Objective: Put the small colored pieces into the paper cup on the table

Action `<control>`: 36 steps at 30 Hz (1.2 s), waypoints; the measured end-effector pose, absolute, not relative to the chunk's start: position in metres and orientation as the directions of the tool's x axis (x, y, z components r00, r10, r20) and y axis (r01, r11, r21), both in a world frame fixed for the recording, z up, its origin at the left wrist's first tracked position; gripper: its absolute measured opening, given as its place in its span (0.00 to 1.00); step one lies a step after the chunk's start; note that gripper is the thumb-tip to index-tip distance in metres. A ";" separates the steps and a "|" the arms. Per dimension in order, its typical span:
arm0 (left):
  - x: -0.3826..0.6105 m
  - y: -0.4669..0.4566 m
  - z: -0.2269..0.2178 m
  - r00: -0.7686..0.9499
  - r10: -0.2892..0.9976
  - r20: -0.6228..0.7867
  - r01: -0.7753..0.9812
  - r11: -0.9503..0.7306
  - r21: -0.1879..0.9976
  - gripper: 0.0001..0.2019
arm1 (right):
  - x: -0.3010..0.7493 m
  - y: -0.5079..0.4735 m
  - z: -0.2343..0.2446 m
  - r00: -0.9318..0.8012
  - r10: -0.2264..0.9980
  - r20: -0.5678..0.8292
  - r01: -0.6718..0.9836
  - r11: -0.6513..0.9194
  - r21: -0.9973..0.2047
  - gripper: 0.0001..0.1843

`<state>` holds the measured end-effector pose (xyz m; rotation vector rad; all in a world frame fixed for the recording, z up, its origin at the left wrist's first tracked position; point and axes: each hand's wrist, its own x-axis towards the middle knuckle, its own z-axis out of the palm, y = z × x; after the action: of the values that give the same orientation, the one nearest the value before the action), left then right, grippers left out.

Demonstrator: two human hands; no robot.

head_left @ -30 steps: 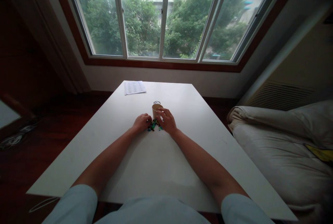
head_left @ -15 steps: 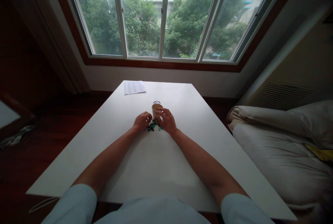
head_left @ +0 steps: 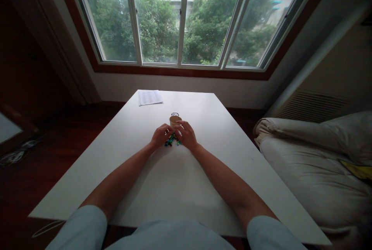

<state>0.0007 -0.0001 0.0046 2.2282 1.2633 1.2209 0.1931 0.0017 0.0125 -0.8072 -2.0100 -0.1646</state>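
Note:
A brown paper cup [head_left: 173, 120] stands upright near the middle of the white table [head_left: 171, 188]. In front of it lies a small pile of multicoloured beads or bits [head_left: 169, 141], mostly green, blue and dark. My left hand [head_left: 161, 135] is at the left of the pile, with its fingers bent together at the front of the cup. On the other side, my right hand [head_left: 187, 135] has its fingers curled in front of the cup's right side. The fingertips of both hands nearly meet; anything between them is too small to make out.
Just behind the cup lies a thin dark ring-shaped item [head_left: 174, 114]. Printed papers [head_left: 150, 97] rest at the table's far left corner. A sofa with a pale cover [head_left: 314, 165] stands to the right, and a window [head_left: 180, 29] is beyond the table.
My left hand has moved slightly to the right, bringing its fingertips up to those of my right hand. My right hand and the cup are nearly still.

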 end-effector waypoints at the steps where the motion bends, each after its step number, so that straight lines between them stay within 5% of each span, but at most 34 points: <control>1: 0.001 0.000 0.004 0.249 0.815 0.524 0.554 -0.563 0.613 0.05 | 0.193 0.002 0.012 -0.351 0.478 0.805 0.603 0.773 -0.196 0.09; 36: 0.004 -0.003 0.005 0.216 0.816 0.536 0.563 -0.553 0.614 0.05 | 0.194 0.006 0.007 -0.413 0.475 0.777 0.595 0.786 -0.165 0.09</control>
<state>0.0037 -0.0025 0.0054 2.2074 1.2963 1.2539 0.1935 0.0058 0.0067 -0.7945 -2.0831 -0.1704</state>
